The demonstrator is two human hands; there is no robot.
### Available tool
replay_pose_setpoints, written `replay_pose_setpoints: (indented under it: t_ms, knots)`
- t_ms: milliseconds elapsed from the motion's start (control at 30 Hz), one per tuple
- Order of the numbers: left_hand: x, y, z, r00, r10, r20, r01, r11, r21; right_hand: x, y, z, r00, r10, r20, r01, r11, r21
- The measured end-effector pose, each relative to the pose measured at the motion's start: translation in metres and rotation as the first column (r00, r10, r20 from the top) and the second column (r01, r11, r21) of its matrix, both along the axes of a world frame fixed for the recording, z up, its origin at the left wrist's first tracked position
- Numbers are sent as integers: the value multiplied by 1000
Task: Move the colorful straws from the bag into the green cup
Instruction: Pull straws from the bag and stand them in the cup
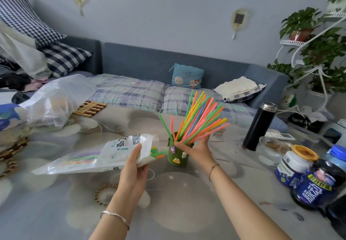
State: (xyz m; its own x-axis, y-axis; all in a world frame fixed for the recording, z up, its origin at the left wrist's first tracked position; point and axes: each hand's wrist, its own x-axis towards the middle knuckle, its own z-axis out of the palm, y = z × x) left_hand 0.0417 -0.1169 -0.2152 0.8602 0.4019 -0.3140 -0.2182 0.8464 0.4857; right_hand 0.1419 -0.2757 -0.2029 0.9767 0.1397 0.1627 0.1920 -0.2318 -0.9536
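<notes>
A green cup (175, 157) with small cartoon charms stands on the table in the middle. Many colourful straws (201, 117) fan up and to the right out of it. My right hand (196, 149) is at the cup's right rim, fingers spread against the lower part of the straw bundle. My left hand (137, 162) grips the open end of a white plastic straw bag (97, 157), held almost flat to the left of the cup. A few green and orange straw tips (158, 153) stick out of the bag's mouth toward the cup.
A black thermos (259, 126) stands right of the cup, with a glass bowl (269, 150) and several jars (307, 176) at the right edge. A crumpled clear plastic bag (56, 101) lies at the far left. A sofa runs behind the table; plants stand at the right.
</notes>
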Motion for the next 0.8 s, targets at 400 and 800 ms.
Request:
replay_pose_setpoints:
  t_ms: [400,800]
  knots:
    - [4,3,8,998,-4,56,6,1000,-19,49,39,7,991,-89,96,98,991,-94]
    - [-3,6,17,998,-12,62,12,1000,4,66,50,21,994,103,-23,-105,972,-211]
